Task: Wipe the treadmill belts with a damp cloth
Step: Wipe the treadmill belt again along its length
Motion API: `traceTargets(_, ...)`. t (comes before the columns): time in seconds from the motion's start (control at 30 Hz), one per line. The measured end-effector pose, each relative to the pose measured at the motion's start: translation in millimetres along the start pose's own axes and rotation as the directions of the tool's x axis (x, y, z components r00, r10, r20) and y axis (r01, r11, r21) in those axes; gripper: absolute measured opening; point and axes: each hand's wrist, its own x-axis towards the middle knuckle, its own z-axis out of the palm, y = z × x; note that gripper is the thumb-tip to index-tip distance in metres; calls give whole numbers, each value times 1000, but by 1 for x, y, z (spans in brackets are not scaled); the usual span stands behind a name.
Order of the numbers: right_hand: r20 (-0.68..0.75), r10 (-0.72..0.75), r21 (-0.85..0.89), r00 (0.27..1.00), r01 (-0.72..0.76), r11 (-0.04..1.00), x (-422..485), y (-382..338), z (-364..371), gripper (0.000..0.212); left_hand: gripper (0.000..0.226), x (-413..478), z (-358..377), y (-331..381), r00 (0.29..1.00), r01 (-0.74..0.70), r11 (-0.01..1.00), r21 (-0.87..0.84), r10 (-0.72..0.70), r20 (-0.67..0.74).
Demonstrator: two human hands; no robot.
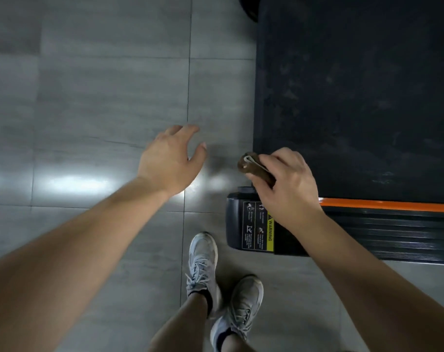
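Note:
A dark treadmill belt (355, 97) fills the upper right, with dusty smudges on it. My right hand (287, 184) grips a folded brown cloth (254, 167) with a pale edge, held over the belt's near left corner. My left hand (171, 158) hangs over the grey floor to the left of the treadmill, fingers loosely spread and holding nothing.
An orange strip (388, 205) crosses the treadmill's rear end, above a ribbed black end cover (406, 237) with a warning label (259, 228). My two feet in grey sneakers (203, 262) stand on the grey tiled floor (89, 97) just behind the treadmill's left corner.

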Motion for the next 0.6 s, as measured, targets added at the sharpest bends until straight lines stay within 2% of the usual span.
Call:
traceTargets(0.13, 143, -102, -4, 984, 104, 995, 21, -40, -22, 42, 60, 0, -52, -9, 999, 25, 1000, 5, -25, -40)
traceTargets(0.33, 159, -184, -54, 970, 195, 979, 85, -94, -27, 43, 61, 28, -122, -45, 999, 25, 1000, 17, -25, -25)
traceTargets(0.43, 153, -166, -78, 974, 179, 981, 125, -123, -21, 36, 62, 55, -156, -70, 1000, 19, 1000, 20, -19, 0)
traceTargets(0.6, 141, -47, -49, 989, 54, 997, 196, -164, -12, 32, 54, 107, -213, -107, 999, -19, 998, 58, 18, 30)
